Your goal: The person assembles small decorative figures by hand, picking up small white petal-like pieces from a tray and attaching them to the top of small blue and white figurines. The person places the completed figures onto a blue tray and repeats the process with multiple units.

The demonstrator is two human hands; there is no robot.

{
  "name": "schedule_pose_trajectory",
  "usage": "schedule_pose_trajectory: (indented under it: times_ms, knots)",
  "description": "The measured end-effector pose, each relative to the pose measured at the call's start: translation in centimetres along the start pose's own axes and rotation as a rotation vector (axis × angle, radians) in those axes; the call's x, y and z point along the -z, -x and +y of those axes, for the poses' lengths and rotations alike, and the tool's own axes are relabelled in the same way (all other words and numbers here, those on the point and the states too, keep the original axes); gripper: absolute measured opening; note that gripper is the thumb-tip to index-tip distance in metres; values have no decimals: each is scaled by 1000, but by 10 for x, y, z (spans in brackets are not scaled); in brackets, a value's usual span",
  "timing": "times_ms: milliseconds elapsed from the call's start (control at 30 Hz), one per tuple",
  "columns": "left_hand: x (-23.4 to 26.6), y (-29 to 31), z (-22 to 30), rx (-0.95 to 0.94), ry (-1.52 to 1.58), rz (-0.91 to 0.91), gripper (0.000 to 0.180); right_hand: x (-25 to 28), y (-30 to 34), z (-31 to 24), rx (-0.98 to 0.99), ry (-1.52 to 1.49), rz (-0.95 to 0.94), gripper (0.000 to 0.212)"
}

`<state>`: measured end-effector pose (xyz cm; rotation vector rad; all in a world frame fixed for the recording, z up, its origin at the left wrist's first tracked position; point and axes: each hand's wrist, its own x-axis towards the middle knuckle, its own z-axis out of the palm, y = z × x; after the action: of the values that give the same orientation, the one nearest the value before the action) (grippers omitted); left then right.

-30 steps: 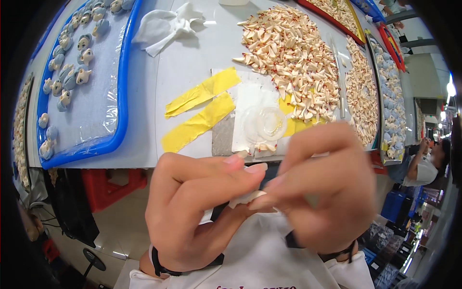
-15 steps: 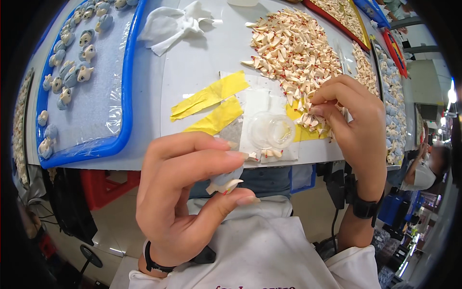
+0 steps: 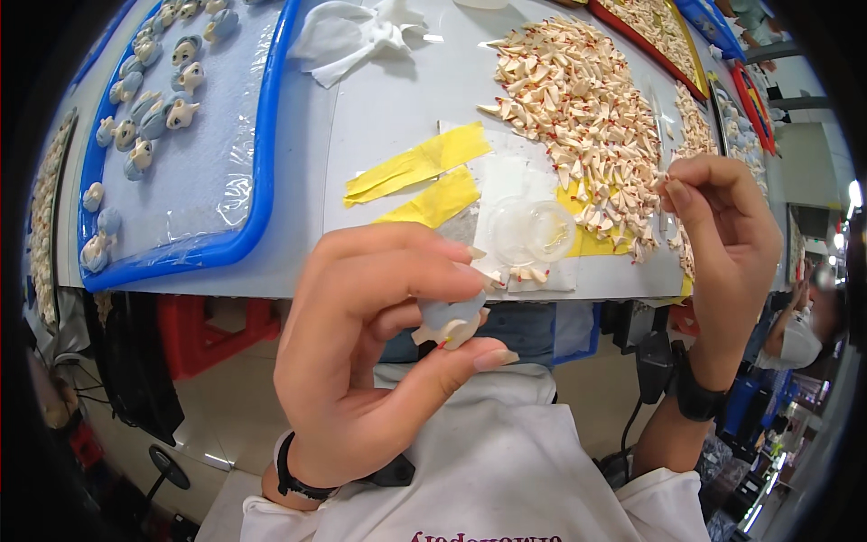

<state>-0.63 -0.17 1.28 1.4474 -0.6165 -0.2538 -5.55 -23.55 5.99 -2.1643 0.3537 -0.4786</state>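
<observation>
My left hand (image 3: 361, 361) is closed around a small doll head (image 3: 452, 316) with light blue hair, held up in front of the table edge between thumb and fingers. Its pale side is turned partly downward; my fingers cover much of it. My right hand (image 3: 722, 221) is raised at the right side of a pile of small cream pieces (image 3: 578, 99) with red tips. Thumb and forefinger pinch one small cream piece (image 3: 663, 183), mostly hidden by the fingertips. Between my hands, a clear round plastic dish (image 3: 549, 231) sits on the white work surface, with a few cream pieces beside it.
A blue-rimmed tray (image 3: 264, 135) holding several doll heads stands at left. Yellow tape strips (image 3: 420, 163) and a crumpled white cloth (image 3: 357, 41) lie on the table. More trays of parts line the right side. A red stool (image 3: 212, 334) is below; another person (image 3: 795, 334) sits far right.
My right hand has come away from the pile's near edge, rightward, with a small cream piece in its fingertips. My left hand has turned the doll head slightly. The whole view has shifted a little.
</observation>
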Motion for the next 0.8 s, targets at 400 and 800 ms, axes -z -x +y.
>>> schedule_pose_trajectory:
  times_ms: [400, 800]
  knots:
    - [3, -1, -5, -82, 4, -55, 48, 5, 9, 4, -38, -191, 14, 13]
    - [-4, 3, -4, 102, 316, 40, 55, -6, 12, -4, 47, -170, -36, 9]
